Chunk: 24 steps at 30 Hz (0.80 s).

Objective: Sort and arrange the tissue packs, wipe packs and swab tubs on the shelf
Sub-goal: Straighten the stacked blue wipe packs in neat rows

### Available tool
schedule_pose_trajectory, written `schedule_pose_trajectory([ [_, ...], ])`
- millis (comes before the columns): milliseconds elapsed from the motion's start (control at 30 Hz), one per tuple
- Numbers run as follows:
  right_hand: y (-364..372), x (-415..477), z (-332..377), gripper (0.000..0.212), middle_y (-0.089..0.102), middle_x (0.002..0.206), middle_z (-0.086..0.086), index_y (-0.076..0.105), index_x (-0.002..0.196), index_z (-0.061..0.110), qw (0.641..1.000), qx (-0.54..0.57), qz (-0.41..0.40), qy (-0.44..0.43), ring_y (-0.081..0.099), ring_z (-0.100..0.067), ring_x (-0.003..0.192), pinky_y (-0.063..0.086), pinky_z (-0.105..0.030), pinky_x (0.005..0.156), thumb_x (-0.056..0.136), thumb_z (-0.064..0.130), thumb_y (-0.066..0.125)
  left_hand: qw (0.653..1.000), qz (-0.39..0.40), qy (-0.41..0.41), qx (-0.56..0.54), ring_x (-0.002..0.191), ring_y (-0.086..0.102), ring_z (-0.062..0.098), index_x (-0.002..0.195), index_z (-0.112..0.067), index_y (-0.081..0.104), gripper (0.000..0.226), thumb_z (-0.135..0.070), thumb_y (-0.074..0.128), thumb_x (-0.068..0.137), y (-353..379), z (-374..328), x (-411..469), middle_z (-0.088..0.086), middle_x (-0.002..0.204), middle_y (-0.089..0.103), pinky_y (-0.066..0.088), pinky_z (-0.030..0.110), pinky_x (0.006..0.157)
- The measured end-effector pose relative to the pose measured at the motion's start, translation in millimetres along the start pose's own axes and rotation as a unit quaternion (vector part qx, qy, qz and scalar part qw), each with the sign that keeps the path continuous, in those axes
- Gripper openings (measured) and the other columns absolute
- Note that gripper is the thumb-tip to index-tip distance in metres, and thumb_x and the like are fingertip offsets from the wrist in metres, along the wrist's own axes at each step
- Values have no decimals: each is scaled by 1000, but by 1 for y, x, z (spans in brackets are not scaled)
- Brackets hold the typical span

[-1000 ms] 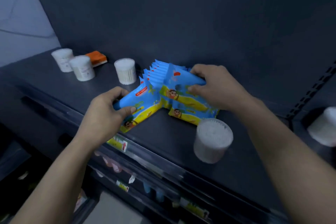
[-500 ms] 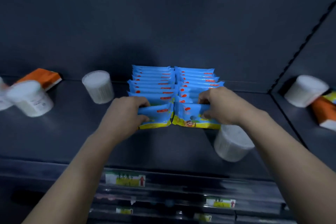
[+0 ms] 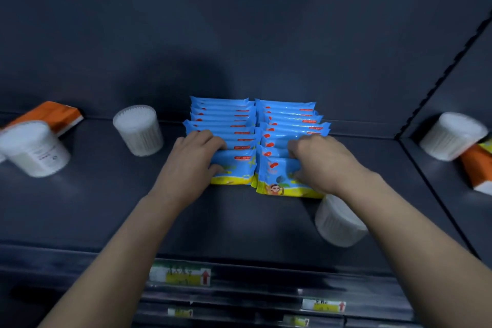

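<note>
Both hands are clamped on wipe packs. The left hand (image 3: pixel 193 160) grips the front left wipe pack (image 3: pixel 235 169), fingers curled over its top edge, thumb on its face. The right hand (image 3: pixel 323 162) grips the front right wipe pack (image 3: pixel 277 181) the same way, fingers over the top, thumb on the front. Both forearms reach in from below.

The shelf (image 3: pixel 239 221) is dark and flat, with a dark back panel (image 3: pixel 239 34) behind and a divider (image 3: pixel 436 85) on the right.

The wipe packs stand on edge mid-shelf in 2 touching rows, left row (image 3: pixel 221 120) and right row (image 3: pixel 290 120). Both run back toward the panel. They are blue with a yellow bottom band. The front right wipe pack sits slightly nearer the shelf edge than the front left one.

There are 4 white swab tubs:
- The blurred tub (image 3: pixel 34 148) is at far left.
- The standing tub (image 3: pixel 138 129) is near the left row, not touching it.
- The front tub (image 3: pixel 338 224) is near the shelf edge, partly hidden under the right forearm.
- The far-right tub (image 3: pixel 452 136) is past the divider.

There are 2 orange tissue packs. The left tissue pack (image 3: pixel 53 116) is behind the blurred tub. The right tissue pack (image 3: pixel 479 170) is beside the far-right tub, cut by the frame edge.

Price labels (image 3: pixel 181 273) sit on the front rail, text unreadable.
</note>
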State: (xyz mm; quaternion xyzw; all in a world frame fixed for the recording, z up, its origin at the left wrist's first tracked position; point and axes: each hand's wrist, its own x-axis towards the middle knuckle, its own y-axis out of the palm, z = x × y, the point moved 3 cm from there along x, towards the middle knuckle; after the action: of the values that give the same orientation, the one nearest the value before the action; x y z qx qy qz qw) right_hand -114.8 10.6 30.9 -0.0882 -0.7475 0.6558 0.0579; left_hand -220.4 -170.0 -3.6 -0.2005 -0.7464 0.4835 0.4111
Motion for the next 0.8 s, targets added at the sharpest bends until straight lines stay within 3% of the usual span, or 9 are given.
schedule_pose_trajectory([
  [167, 0, 1, 1, 27, 55, 110, -6, 47, 110, 15, 1000, -4, -4, -16, 54, -28, 102, 30, -31, 74, 85, 21, 57, 999, -1, 37, 27, 86, 35, 18, 97, -12, 60, 50, -14, 86, 53, 6, -1, 0, 6, 88, 56, 35, 34, 67],
  [367, -4, -1, -2, 26, 57, 110, -6, 48, 108, 16, 999, 25, 0, -24, 55, -27, 99, 32, -29, 70, 84, 18, 58, 998, -24, 37, 50, 88, 35, 19, 105, -13, 53, 61, -16, 86, 54, 7, -3, -2, 8, 93, 55, 35, 34, 68],
  [700, -13, 2, -5, 26, 61, 106, -5, 54, 111, 17, 997, 57, -38, -46, 58, -29, 97, 38, -29, 68, 85, 14, 54, 998, -38, 4, 52, 92, 41, 21, 111, -13, 51, 60, -6, 81, 59, 3, 2, -15, 7, 99, 56, 47, 40, 76],
  [800, -12, 3, -5, 26, 61, 109, -5, 54, 111, 18, 997, 48, -44, -43, 58, -30, 99, 39, -31, 69, 86, 12, 53, 995, -68, -30, 66, 94, 40, 22, 108, -9, 58, 55, -7, 82, 59, 3, 2, -19, 9, 99, 58, 42, 39, 79],
])
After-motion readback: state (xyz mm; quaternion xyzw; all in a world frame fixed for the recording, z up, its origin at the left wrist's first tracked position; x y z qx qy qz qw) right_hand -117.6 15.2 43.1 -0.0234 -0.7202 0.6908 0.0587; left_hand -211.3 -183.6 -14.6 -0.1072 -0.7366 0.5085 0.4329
